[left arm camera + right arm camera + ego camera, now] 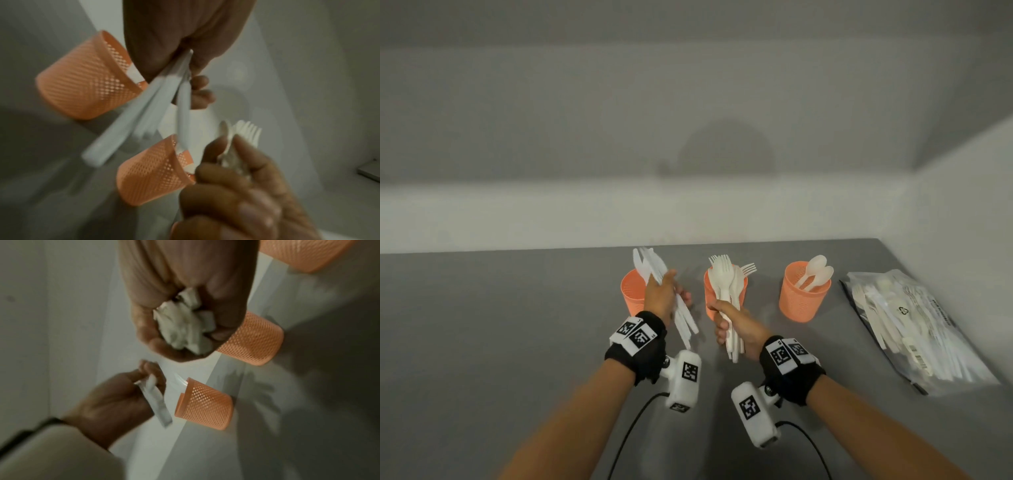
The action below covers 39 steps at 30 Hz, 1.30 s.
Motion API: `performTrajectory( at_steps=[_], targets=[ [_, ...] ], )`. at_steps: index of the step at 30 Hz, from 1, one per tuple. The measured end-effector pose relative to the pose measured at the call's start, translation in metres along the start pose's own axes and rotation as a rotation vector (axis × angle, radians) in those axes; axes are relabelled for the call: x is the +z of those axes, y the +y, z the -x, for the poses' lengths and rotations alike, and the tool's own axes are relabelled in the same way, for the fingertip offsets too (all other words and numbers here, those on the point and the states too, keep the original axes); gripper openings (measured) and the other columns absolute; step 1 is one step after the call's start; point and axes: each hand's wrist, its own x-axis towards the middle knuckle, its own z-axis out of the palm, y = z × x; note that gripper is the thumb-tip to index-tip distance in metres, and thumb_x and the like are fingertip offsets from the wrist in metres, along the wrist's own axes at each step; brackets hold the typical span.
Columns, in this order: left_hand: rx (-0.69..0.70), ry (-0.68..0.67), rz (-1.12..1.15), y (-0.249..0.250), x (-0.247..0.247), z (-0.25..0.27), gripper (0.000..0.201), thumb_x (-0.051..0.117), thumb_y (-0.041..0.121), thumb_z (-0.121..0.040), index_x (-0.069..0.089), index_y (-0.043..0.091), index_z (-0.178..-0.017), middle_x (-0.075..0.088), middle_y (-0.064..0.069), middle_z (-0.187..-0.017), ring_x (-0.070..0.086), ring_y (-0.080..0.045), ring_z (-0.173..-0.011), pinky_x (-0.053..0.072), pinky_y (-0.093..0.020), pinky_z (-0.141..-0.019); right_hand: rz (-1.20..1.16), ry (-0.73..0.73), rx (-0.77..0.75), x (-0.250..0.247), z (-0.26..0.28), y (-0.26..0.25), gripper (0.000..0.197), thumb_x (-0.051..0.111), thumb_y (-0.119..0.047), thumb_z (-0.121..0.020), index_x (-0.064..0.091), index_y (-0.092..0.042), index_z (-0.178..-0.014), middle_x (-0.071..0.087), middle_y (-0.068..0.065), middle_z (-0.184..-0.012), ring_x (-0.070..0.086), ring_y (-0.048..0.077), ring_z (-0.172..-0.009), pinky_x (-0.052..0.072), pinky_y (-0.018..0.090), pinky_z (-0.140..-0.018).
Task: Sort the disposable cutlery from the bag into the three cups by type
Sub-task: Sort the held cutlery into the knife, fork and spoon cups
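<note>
Three orange mesh cups stand in a row on the grey table. My left hand (663, 293) grips a bundle of white knives (652, 269) in front of the left cup (631, 293), blades up. My right hand (731, 323) grips a bundle of forks (722, 274) upright before the middle cup (709, 306), which holds forks. Two spoons (816, 272) stand in the right cup (803, 296). In the left wrist view the knives (144, 113) fan out from my left hand (185, 40). In the right wrist view the fork handle ends (185, 324) fill my right hand (174, 288).
The clear bag (914, 329) with more cutlery lies at the right, close to the side wall. A white back wall runs behind the cups. Cables from the wrist cameras trail over the near table.
</note>
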Motion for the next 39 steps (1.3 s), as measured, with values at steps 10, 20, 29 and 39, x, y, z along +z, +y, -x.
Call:
performTrajectory(
  at_steps=[10,20,29,39],
  targets=[
    [-0.138,-0.549,-0.171,-0.008,-0.003,0.017,0.049,0.058,0.062,-0.07,0.067,0.016,-0.083,0.05,0.004,-0.044,0.042,-0.011,-0.043,0.035,-0.022,-0.054,-0.172,-0.493,0.147,0.018,0.009,-0.011,0.022,0.055,-0.029,-0.081,0.054,-0.021,-0.061,0.041,-0.01,-0.037,0.036,0.001,-0.028,0.031,0.012,-0.033],
    [0.087,-0.391,-0.356,0.005,0.011,0.016,0.023,0.067,0.022,-0.07,0.064,0.007,-0.088,0.061,-0.008,-0.072,0.061,-0.02,-0.063,0.05,-0.027,-0.057,0.167,-0.281,0.084,0.017,0.009,-0.011,0.02,0.057,-0.028,-0.087,0.06,-0.008,-0.092,0.062,-0.001,-0.056,0.059,0.011,-0.051,0.05,0.022,-0.054],
    [0.225,-0.197,-0.427,-0.009,0.023,0.011,0.066,0.074,0.06,-0.055,0.065,0.009,-0.097,0.072,-0.005,-0.087,0.069,-0.018,-0.081,0.057,-0.034,-0.076,-0.033,-0.047,0.073,0.02,0.0,-0.004,0.022,0.039,-0.003,-0.087,0.047,-0.014,-0.07,0.038,-0.005,-0.041,0.036,0.006,-0.031,0.034,0.016,-0.036],
    [0.07,-0.058,-0.133,-0.012,0.005,0.005,0.022,0.036,0.025,-0.1,0.048,0.008,-0.091,0.036,-0.002,-0.054,0.038,-0.006,-0.033,0.041,-0.025,-0.046,-0.253,-0.19,0.116,0.002,-0.005,-0.015,0.022,0.037,-0.021,-0.094,0.057,-0.019,-0.103,0.045,-0.006,-0.047,0.033,0.002,-0.032,0.031,0.013,-0.033]
  ],
)
